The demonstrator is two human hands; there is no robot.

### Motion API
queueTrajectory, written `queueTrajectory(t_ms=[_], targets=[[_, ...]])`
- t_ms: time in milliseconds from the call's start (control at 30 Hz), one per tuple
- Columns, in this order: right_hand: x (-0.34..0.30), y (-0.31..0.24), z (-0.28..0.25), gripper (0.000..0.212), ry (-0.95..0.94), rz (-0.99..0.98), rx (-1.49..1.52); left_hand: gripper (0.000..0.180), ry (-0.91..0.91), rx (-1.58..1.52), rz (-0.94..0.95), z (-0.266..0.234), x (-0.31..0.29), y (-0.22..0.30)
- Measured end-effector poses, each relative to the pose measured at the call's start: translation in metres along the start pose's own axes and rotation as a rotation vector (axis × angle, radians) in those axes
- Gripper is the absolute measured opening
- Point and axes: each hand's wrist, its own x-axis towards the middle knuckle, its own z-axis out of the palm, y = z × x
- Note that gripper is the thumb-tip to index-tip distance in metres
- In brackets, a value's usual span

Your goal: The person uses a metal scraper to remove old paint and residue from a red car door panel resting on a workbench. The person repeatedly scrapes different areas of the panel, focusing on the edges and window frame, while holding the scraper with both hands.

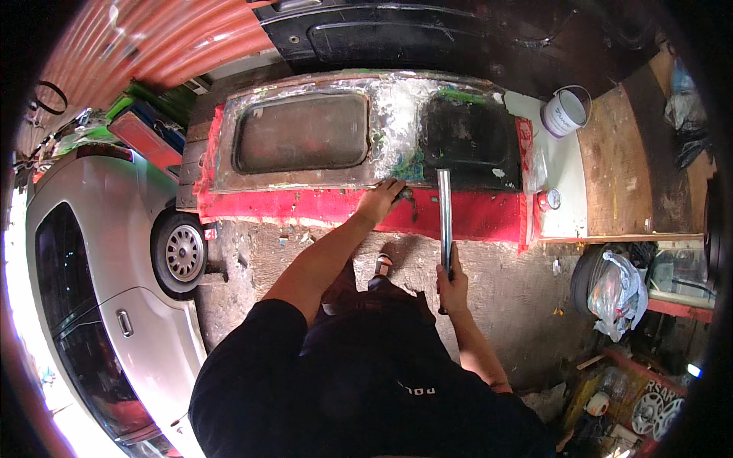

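Observation:
A worn car body panel [305,180] with two window-shaped recesses lies on a red cloth [466,214] in front of me. White filler and patches of green and black mark its surface. My left hand [379,201] is at the panel's near edge, left of its middle. Its fingers are bent, with a small dark thing by the fingertips that I cannot make out. In my right hand [453,288], a long shiny metal bar [445,214] with a dark lower end is gripped near that end. The bar points away from me, its far tip over or against the panel's near edge.
A silver car [145,328] stands close on the left. To the right, a white bucket [565,114] and a small can [548,200] sit on a board. Below are a tyre [586,278], plastic bags [622,294] and cluttered shelves. Black panelling [397,38] rises behind.

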Motion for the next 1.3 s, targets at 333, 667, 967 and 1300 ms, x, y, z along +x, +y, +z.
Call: queueTrajectory(t_ms=[333,667,967,1300], targets=[[0.024,-0.009,0.002,0.065,-0.019,-0.011,0.031,0.044,0.07,0.007,0.088,0.013,-0.016,-0.008],[0.029,-0.018,-0.009,0.066,-0.045,-0.008,0.075,0.037,0.041,0.036,0.152,0.02,-0.013,-0.006],[0.022,-0.018,-0.008,0.066,-0.08,0.011,0.021,0.044,0.061,-0.015,0.159,0.01,-0.014,-0.001],[0.006,0.01,-0.005,0.067,0.024,-0.158,-0.08,0.042,0.119,-0.024,-0.058,0.001,-0.009,-0.018]])
